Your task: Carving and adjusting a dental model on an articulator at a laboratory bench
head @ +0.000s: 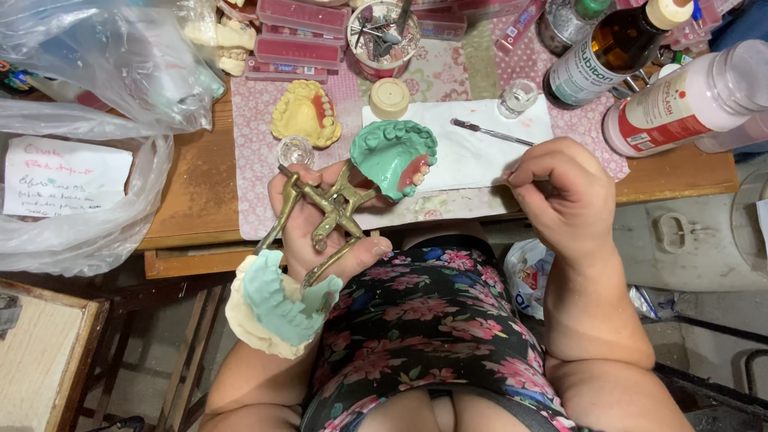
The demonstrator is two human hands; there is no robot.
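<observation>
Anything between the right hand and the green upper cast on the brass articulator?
Nothing visible. The right hand is beside the green upper cast, with only open space over the white paper between them. The left hand holds the brass articulator from below, not in the gap.

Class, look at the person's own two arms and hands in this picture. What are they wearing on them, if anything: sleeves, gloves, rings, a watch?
Both arms are bare along all that shows, with no sleeves reaching them. The left hand and the right hand wear no gloves, and no ring, watch or bracelet shows on either. The only clothing in view is a dark garment with pink flowers over the lap.
</observation>
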